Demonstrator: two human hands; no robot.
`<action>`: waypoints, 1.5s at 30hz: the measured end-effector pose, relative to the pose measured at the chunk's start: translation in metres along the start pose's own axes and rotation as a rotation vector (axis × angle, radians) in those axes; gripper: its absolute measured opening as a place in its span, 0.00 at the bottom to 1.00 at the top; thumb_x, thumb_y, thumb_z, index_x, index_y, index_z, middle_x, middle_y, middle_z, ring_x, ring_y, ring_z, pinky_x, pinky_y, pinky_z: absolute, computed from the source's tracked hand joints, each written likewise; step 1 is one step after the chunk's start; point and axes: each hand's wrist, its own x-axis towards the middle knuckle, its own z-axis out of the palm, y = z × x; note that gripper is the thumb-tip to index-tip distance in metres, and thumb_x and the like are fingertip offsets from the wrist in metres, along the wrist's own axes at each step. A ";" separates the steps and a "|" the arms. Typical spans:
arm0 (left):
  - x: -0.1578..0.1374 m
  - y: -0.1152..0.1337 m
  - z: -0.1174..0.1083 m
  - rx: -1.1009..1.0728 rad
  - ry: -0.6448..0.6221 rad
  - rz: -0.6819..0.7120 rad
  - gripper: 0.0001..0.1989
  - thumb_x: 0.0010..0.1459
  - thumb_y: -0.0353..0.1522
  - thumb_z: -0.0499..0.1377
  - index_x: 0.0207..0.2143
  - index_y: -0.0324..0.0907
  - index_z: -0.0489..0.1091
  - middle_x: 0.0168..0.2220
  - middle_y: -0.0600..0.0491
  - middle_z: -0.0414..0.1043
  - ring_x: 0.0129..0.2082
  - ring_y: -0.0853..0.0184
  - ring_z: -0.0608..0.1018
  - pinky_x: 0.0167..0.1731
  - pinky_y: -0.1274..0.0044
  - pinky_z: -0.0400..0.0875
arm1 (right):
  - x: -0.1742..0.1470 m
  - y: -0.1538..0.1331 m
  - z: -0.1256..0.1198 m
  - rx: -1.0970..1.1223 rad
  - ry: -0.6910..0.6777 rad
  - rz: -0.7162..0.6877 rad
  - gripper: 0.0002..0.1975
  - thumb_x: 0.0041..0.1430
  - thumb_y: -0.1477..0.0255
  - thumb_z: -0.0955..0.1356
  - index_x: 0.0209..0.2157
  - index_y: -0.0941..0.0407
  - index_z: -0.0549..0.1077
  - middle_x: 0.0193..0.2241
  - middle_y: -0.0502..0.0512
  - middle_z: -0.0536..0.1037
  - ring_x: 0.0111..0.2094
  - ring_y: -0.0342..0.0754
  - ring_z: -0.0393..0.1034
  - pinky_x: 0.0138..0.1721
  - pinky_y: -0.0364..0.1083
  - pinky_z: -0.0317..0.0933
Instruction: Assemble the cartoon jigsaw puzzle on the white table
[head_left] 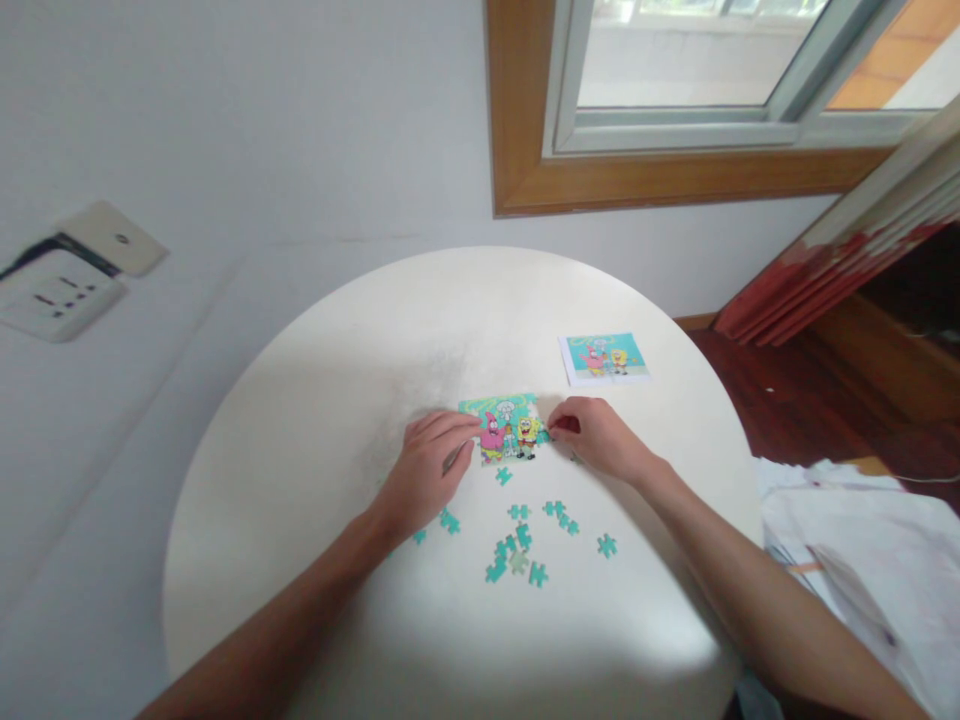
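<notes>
A partly joined jigsaw puzzle (491, 432) with cartoon figures on a turquoise ground lies flat on the round white table (300, 420). My left hand (431, 465) rests on its left edge, fingers stretched out and holding nothing. At the right edge, my right hand (600, 435) pinches a small turquoise puzzle piece (544, 436), partly hidden by the fingertips; whether it is locked in, I cannot tell. Nearer to me several loose turquoise pieces are scattered, among them one just below the puzzle (503, 476), a pale one (518, 562) and one farther right (607, 545).
A picture card (606, 358) showing similar cartoon figures lies beyond my right hand. Behind the table stand a white wall and a wood-framed window (517, 185). Power sockets (64, 295) are on the left wall. A red and white curtain (780, 290) hangs at right.
</notes>
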 end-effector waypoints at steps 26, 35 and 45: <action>-0.003 0.021 0.012 0.080 -0.321 0.136 0.25 0.63 0.39 0.58 0.62 0.54 0.61 0.62 0.53 0.65 0.62 0.54 0.60 0.58 0.58 0.53 | -0.011 -0.005 -0.002 -0.099 -0.026 -0.202 0.16 0.57 0.81 0.63 0.36 0.53 0.80 0.32 0.53 0.71 0.32 0.43 0.67 0.35 0.42 0.56; -0.001 0.014 0.005 0.093 -0.207 0.115 0.18 0.67 0.36 0.53 0.58 0.49 0.66 0.60 0.51 0.67 0.60 0.58 0.64 0.58 0.61 0.54 | -0.011 -0.002 -0.001 -0.059 0.017 -0.218 0.16 0.56 0.82 0.63 0.36 0.54 0.80 0.32 0.53 0.72 0.31 0.43 0.66 0.35 0.42 0.57; 0.005 -0.011 -0.028 0.029 0.159 -0.114 0.12 0.66 0.33 0.51 0.44 0.42 0.73 0.43 0.49 0.77 0.46 0.62 0.76 0.50 0.68 0.68 | -0.006 0.007 -0.013 0.060 0.362 -0.131 0.13 0.57 0.79 0.62 0.35 0.58 0.78 0.30 0.54 0.74 0.28 0.44 0.64 0.35 0.45 0.58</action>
